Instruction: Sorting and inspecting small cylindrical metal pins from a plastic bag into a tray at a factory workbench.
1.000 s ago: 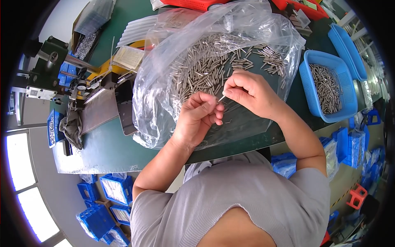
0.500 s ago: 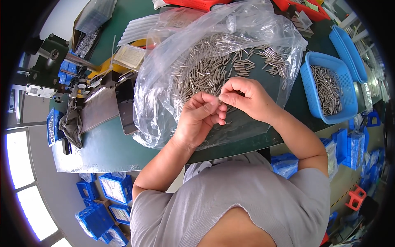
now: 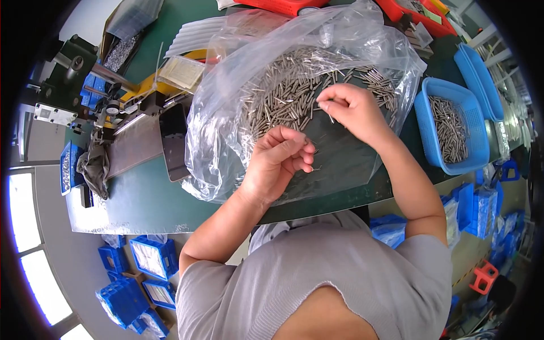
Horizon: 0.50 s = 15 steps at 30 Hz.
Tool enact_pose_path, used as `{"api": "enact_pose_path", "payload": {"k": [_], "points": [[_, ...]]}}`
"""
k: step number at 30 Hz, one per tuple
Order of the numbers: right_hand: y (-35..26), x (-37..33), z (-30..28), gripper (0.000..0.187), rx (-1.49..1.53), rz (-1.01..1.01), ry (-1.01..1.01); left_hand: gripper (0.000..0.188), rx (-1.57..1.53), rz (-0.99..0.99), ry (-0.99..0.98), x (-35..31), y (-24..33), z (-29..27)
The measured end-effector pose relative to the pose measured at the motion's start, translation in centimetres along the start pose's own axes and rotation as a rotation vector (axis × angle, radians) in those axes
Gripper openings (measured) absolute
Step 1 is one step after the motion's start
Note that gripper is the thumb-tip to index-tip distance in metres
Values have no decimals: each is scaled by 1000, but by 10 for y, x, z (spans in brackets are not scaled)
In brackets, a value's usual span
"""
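Note:
A clear plastic bag point(image 3: 218, 133) lies spread on the green table, with a heap of small metal pins point(image 3: 280, 96) in and on it. My left hand point(image 3: 276, 160) is closed in front of the heap, thumb against the curled fingers. Thin wire-like ends stick out past its fingertips; the rest of what it holds is hidden. My right hand point(image 3: 358, 115), to the right of it, is pinched at the heap's near right side. A small pin pokes down from beneath its fingertips.
A blue basket point(image 3: 480, 136) of similar pins stands at the right, beside another blue basket point(image 3: 466, 68). A dark flat tablet-like thing point(image 3: 173, 141) and a bench fixture point(image 3: 107, 107) are on the left. Red trays point(image 3: 436, 25) sit at the back.
My right hand has moved away from my left hand, up and to the right, over the pins. The left hand stays nearly where it was, still closed.

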State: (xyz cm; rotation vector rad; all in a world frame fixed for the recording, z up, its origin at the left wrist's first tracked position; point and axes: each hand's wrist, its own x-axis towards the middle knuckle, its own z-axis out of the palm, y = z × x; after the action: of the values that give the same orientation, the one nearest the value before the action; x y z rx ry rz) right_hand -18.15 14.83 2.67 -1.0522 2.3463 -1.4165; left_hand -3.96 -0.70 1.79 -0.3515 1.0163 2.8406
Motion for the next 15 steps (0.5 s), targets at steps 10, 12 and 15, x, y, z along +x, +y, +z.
{"api": "enact_pose_path", "payload": {"k": [10,12,15], "points": [[1,-8,15,12,-644,-347,-110,7,-1,1,-6,0,2,-2],[3,-11,16,10,-488,-344,-72,7,-11,5,-11,0,2,-2],[-6,-9,5,9,166,-54,-190,8,-18,-3,-24,1,1,-2]]}}
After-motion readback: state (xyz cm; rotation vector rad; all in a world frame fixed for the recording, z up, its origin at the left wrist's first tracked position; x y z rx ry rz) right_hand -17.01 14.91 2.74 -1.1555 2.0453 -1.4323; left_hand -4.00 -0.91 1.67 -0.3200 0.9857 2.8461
